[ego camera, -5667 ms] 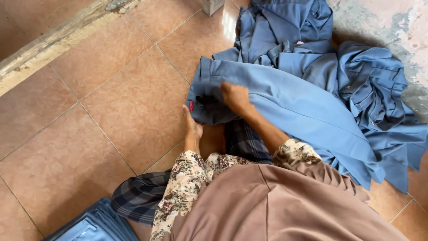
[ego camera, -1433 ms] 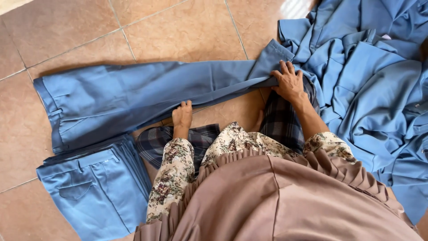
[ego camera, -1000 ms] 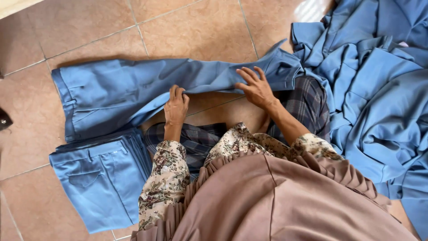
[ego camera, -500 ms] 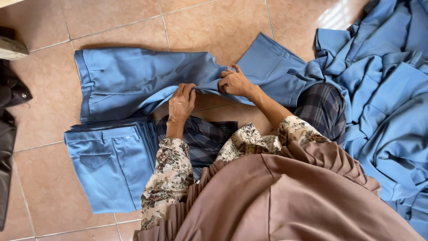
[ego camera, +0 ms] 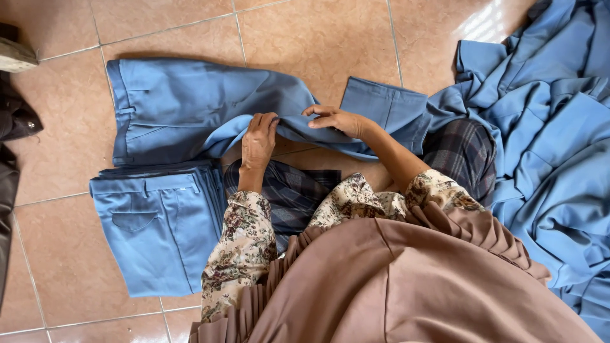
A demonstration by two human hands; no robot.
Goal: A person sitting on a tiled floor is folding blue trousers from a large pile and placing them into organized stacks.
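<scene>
Head view: my left hand (ego camera: 257, 141) and right hand (ego camera: 335, 119) are pinching the blue trousers (ego camera: 190, 108) at mid-leg, fingers closed on cloth, doubling them to match the folded stack (ego camera: 159, 228).

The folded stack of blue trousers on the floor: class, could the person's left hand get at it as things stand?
Probably yes. The left hand grips the trousers being folded, and the folded stack lies just beside that forearm on the tiled floor, with nothing between them. The hand would have to let go first.

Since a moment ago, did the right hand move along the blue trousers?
Yes. The right hand slid left along the blue trousers, away from the heap of blue cloth and closer to the left hand.
</scene>
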